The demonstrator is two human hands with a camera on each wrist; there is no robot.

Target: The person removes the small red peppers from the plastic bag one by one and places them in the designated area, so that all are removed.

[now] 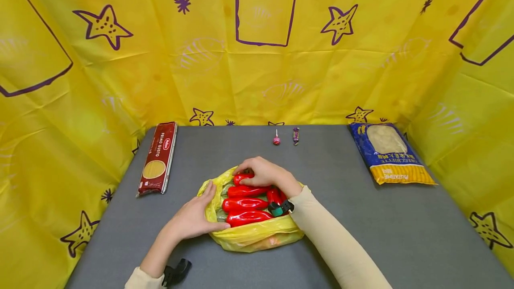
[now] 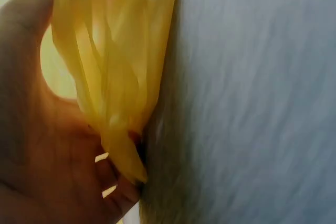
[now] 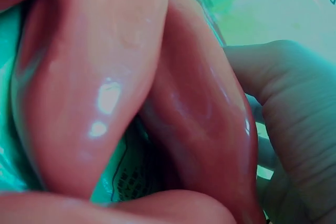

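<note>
A crumpled yellow plastic bag (image 1: 257, 241) lies at the near middle of the table, its mouth spread wide. Several glossy long red peppers (image 1: 246, 203) lie side by side in it, over something green. My left hand (image 1: 196, 215) holds the bag's left side, thumb along the near rim; the left wrist view shows its fingers around a gathered yellow fold (image 2: 123, 93). Reaching over the bag from the right, my right hand (image 1: 265, 174) grips the farthest red pepper (image 1: 242, 178) between thumb and fingers. Close up in the right wrist view, that hand (image 3: 294, 114) is beside a pepper (image 3: 205, 98).
A red spaghetti packet (image 1: 158, 157) lies at the left of the grey table (image 1: 321, 155). At the right is a blue and yellow pasta bag (image 1: 389, 153). A lollipop (image 1: 276, 139) and a wrapped candy (image 1: 296, 136) lie at the back, before a yellow curtain (image 1: 241, 79).
</note>
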